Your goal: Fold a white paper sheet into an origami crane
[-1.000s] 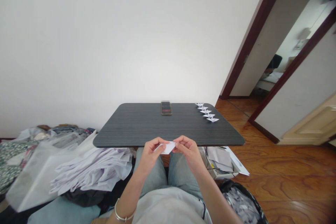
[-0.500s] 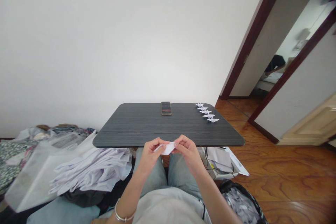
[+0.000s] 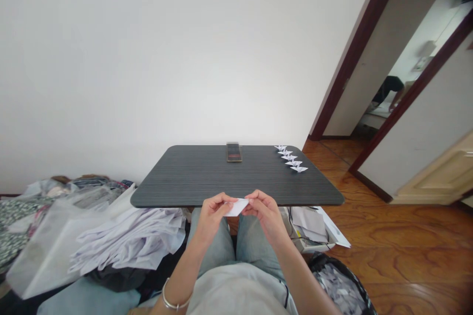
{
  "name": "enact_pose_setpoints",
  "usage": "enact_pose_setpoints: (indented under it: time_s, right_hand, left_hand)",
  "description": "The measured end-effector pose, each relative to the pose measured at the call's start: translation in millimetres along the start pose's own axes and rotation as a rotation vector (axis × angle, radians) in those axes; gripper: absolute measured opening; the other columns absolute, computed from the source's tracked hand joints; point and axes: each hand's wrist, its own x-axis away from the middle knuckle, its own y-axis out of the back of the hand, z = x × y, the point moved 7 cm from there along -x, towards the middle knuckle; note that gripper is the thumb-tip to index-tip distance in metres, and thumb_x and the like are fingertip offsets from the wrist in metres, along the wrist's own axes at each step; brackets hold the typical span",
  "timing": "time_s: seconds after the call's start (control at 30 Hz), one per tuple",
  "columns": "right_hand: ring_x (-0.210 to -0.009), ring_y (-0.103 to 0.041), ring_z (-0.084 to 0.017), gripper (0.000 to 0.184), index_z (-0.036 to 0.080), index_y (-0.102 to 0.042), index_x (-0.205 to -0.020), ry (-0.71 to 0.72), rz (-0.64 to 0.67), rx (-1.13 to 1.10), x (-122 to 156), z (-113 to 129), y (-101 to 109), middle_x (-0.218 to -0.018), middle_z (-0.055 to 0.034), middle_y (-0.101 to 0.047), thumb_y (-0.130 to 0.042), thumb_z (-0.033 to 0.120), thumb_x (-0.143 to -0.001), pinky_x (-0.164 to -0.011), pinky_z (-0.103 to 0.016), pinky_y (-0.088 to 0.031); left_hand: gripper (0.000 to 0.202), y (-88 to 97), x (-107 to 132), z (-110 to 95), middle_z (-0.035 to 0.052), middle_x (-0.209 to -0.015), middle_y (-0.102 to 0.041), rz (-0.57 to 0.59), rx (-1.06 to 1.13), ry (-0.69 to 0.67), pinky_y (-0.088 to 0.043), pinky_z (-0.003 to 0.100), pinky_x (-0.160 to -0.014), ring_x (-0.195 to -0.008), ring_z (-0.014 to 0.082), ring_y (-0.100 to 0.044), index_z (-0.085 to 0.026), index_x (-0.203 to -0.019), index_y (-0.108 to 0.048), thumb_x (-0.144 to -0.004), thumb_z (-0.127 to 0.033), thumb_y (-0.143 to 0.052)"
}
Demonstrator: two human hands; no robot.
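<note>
A small folded piece of white paper (image 3: 236,208) is held between my hands, just in front of the near edge of the dark table (image 3: 192,177). My left hand (image 3: 213,210) pinches its left side between thumb and fingers. At the right corner, my right hand (image 3: 263,207) grips the paper with thumb and fingertips. Several white folded paper cranes (image 3: 291,158) stand in a slanting row on the table's right side. The finer folds of the held paper are too small to make out.
A phone-like dark object (image 3: 234,152) lies at the table's back. Clothes (image 3: 133,238) are heaped on the left. Below the table's right side stand a box of papers (image 3: 308,226) and a black bag of paper scraps (image 3: 342,285). A person (image 3: 388,91) shows through the doorway.
The folded paper has tilted slightly in my fingers, and my right fingers have shifted a little on its corner. In the doorway, the person's arm has moved.
</note>
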Motion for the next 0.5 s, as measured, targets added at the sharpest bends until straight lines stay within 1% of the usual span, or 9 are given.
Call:
enact_pose_setpoints:
  time_s: [0.17,0.27,0.37,0.5]
  right_hand:
    - [-0.051,-0.063,-0.012,0.024,0.018,-0.062,-0.072,-0.005,0.013,0.02,-1,0,-2,-0.056,0.0015,-0.065,-0.07,0.04,-0.069,-0.053,-0.022,-0.052]
    - [-0.047,-0.062,-0.012,0.028,0.017,-0.063,-0.071,-0.046,0.033,0.09,-3,-4,-3,-0.053,0.0013,-0.065,-0.073,0.043,-0.066,-0.049,-0.021,-0.052]
    - [-0.047,-0.063,-0.012,0.03,0.015,-0.065,-0.069,-0.092,0.048,0.123,-5,-9,-2,-0.055,-0.0003,-0.068,-0.074,0.044,-0.064,-0.048,-0.02,-0.051]
    - [-0.046,-0.064,-0.012,0.03,0.014,-0.066,-0.067,-0.139,0.096,0.131,-6,-12,-1,-0.053,-0.0019,-0.068,-0.073,0.043,-0.066,-0.047,-0.018,-0.05]
  left_hand:
    - [0.011,1.1,0,-3,0.0002,-0.062,-0.059,0.004,-0.08,-0.048,-0.034,0.023,-0.057,-0.057,0.0114,-0.048,-0.016,-0.069,-0.071,-0.07,-0.025,-0.064]
    - [0.013,-0.1,0,-8,0.0003,-0.062,-0.057,0.02,-0.164,-0.09,-0.033,0.023,-0.057,-0.058,0.0115,-0.047,-0.016,-0.071,-0.072,-0.072,-0.024,-0.062]
    - [0.014,-1.8,1,-12,-0.0002,-0.061,-0.054,0.038,-0.245,-0.135,-0.032,0.023,-0.057,-0.057,0.0113,-0.046,-0.016,-0.072,-0.073,-0.073,-0.024,-0.061]
    - [0.016,-2.6,1,-16,-0.0001,-0.061,-0.053,0.05,-0.289,-0.171,-0.032,0.023,-0.057,-0.058,0.0115,-0.046,-0.015,-0.073,-0.073,-0.075,-0.022,-0.059]
